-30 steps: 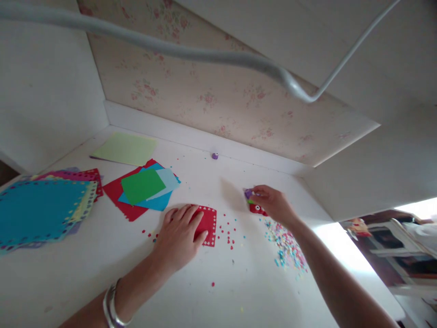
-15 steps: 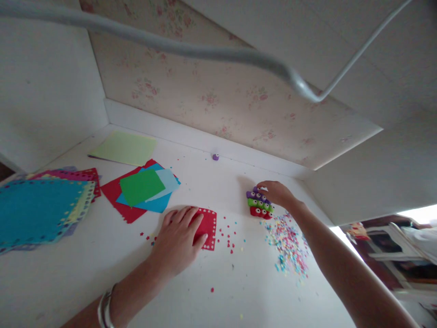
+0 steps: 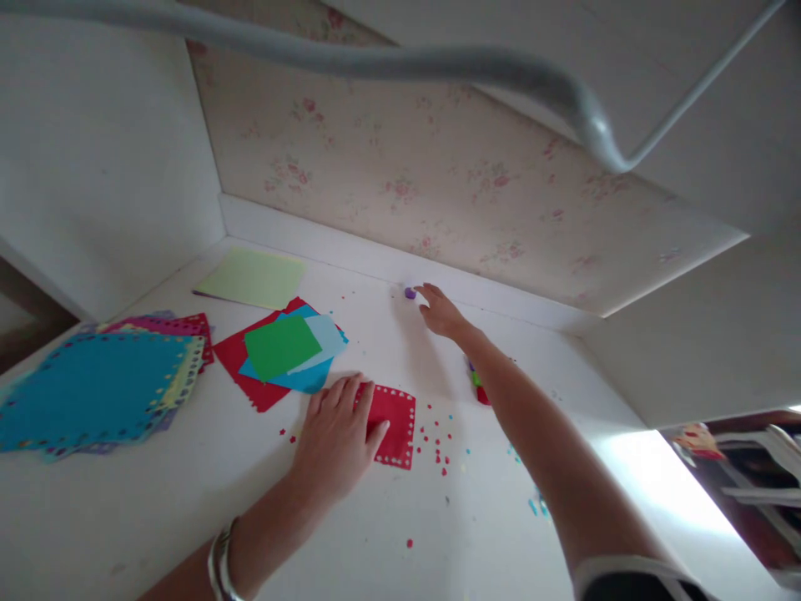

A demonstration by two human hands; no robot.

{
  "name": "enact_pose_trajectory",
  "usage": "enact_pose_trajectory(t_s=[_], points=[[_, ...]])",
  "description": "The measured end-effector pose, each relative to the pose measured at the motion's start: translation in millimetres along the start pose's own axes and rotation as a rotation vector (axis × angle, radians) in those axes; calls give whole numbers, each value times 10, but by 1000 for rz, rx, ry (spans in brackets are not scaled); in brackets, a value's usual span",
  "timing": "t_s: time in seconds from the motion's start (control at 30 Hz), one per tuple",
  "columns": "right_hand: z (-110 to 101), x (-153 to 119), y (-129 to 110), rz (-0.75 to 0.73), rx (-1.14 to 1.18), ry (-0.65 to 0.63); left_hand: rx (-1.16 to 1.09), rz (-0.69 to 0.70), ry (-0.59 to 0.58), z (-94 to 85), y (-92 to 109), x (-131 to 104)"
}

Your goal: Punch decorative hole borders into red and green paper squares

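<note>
My left hand (image 3: 338, 434) lies flat, fingers spread, on a red paper square (image 3: 397, 417) with small holes punched along its edges. Near the back wall, my right hand (image 3: 441, 310) is stretched out with thumb and forefinger apart, its fingertips beside a small purple piece (image 3: 410, 293). Whether the fingertips touch that piece is unclear. A cluster of red, green and purple pieces (image 3: 481, 391) is mostly hidden behind my right forearm.
Blue punched sheets (image 3: 106, 384) lie stacked at the left. Red, blue and green papers (image 3: 281, 346) overlap nearer the middle, with pale green sheets (image 3: 250, 277) behind. Red confetti (image 3: 438, 446) dots the white table (image 3: 350, 534). A grey tube (image 3: 438, 63) crosses overhead.
My right hand has left the coloured cluster and moved left and back to the small purple piece. My left hand stays on the red square. The view has shifted slightly.
</note>
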State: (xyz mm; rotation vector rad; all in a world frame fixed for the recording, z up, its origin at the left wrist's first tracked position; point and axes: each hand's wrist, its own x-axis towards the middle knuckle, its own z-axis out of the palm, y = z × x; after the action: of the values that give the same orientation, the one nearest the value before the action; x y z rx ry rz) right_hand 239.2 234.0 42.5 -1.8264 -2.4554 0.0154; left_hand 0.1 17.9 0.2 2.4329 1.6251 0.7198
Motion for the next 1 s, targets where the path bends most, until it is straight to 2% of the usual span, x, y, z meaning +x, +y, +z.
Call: enact_pose_trajectory(t_s=[0.1, 0.17, 0.27, 0.37, 0.5, 0.67, 0.73, 0.8, 0.9, 1.0], points=[[71, 270, -104, 13, 35, -13, -28, 4, -8, 4, -45, 7], [72, 357, -103, 43, 55, -23, -76, -18, -20, 3, -74, 24], [42, 368, -58, 92, 90, -26, -175, -59, -36, -3, -106, 57], [11, 254, -27, 111, 154, -25, -206, -130, -65, -28, -120, 82], [31, -161, -109, 128, 303, 4, -206, -161, -93, -89, -141, 98], [163, -1099, -461, 175, 608, 102, -364, -149, -50, -121, -166, 128], [214, -1478, -605, 230, 1190, 179, -507, -156, -85, -127, -159, 149], [246, -1779, -704, 272, 1478, 176, -669, -200, -147, -139, -142, 171], [263, -2043, -759, 353, 1645, 122, -848, -271, -181, -160, -119, 196], [261, -2127, -752, 420, 1710, 105, -897, -301, -181, -174, -114, 205]])
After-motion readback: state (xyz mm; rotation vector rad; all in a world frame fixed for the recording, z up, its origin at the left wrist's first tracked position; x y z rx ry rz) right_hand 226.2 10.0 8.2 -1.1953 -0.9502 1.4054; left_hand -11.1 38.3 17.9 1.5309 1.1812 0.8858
